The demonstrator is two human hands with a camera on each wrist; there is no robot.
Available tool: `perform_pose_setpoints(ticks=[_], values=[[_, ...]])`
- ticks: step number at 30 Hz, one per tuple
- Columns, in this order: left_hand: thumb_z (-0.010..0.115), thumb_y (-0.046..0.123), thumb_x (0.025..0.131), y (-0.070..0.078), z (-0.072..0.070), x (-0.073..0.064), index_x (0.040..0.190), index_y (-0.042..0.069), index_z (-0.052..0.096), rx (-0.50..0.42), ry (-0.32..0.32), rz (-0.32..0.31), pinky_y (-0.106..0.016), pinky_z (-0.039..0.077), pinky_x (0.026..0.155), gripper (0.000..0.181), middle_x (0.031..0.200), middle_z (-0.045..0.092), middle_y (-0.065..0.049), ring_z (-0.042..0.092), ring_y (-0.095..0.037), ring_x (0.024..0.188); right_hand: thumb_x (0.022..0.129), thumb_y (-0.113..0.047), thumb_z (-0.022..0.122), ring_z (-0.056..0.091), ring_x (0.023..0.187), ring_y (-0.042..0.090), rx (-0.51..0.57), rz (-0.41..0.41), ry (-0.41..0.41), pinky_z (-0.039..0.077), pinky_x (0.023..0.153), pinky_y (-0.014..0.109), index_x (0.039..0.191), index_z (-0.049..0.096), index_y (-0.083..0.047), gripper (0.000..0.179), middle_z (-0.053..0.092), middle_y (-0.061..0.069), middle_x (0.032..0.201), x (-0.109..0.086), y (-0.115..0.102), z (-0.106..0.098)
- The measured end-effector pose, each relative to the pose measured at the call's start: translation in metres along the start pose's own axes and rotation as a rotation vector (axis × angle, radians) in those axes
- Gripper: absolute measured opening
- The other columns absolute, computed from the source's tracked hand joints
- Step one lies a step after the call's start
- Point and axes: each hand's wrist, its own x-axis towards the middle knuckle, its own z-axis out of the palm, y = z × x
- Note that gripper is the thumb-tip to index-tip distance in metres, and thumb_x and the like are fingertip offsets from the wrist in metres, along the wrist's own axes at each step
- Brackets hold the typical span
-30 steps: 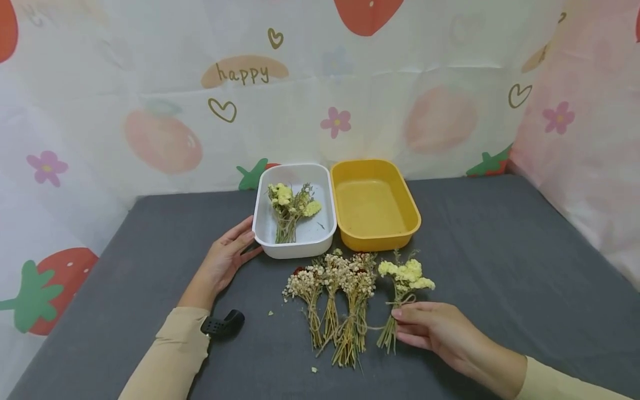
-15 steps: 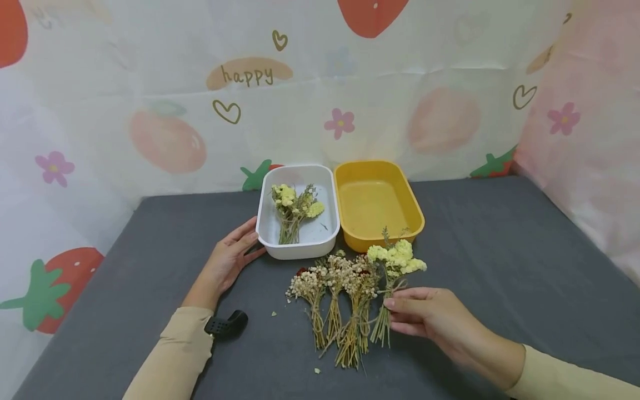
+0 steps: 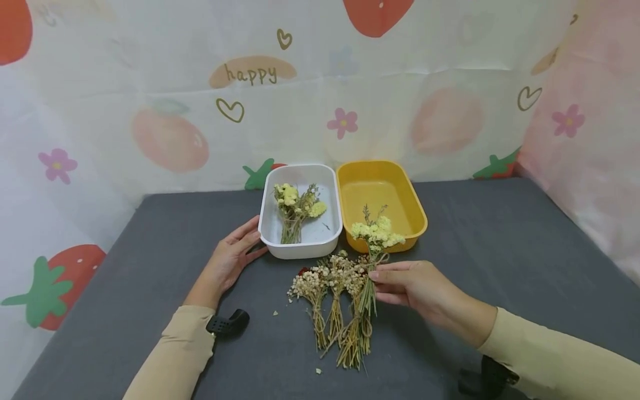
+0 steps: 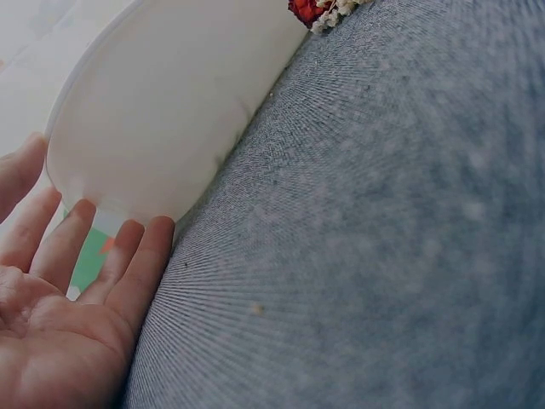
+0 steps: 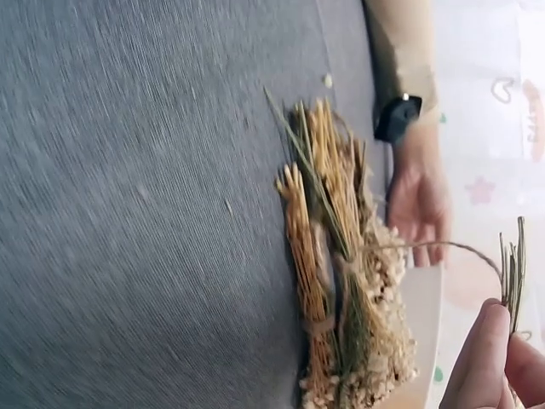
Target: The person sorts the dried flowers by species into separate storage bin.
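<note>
The right hand (image 3: 425, 291) pinches a twine-tied bunch of pale-yellow dried flowers (image 3: 378, 233), held up above cream-white dried-flower bundles (image 3: 338, 278) that lie between the trays and the near edge of the grey cloth-covered table (image 3: 500, 266). The left hand (image 3: 232, 261), fingers extended, touches the white rectangular tray (image 3: 300, 252) near the table's far edge, beside a yellow rectangular tray (image 3: 377, 194).

strawberry-printed cloth walls (image 3: 290, 130) with 3 pink flowers (image 3: 342, 123) border a grey cloth-covered table (image 3: 500, 239).

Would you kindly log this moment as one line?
left hand: touches white tray; right hand: holds yellow-flowered bunch; cream-flowered bunches: on grey cloth
</note>
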Motion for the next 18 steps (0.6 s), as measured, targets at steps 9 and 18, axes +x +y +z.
perform_pose_setpoints(ticks=[9,18], values=[[0.054,0.020,0.104,0.000,-0.001,0.001,0.157,0.012,0.030,0.004,-0.003,0.012,-0.048,0.038,0.120,0.059,0.164,0.029,-0.005,0.046,-0.013,0.137,0.096,-0.006,0.065,0.071,0.079,0.006,0.016,-0.067,0.012,0.062,0.081,0.022,0.133,0.055,0.012,0.043,0.074,-0.004,0.092,0.016,-0.020,0.007],[0.055,0.020,0.104,-0.003,-0.002,0.000,0.157,0.013,0.032,0.010,0.000,0.006,-0.049,0.038,0.119,0.058,0.164,0.031,-0.004,0.045,-0.017,0.138,0.098,-0.008,0.062,0.072,0.079,0.005,-0.036,-0.103,-0.022,0.061,0.082,0.020,0.136,0.053,0.011,0.044,0.072,-0.003,0.094,0.028,-0.048,0.017]])
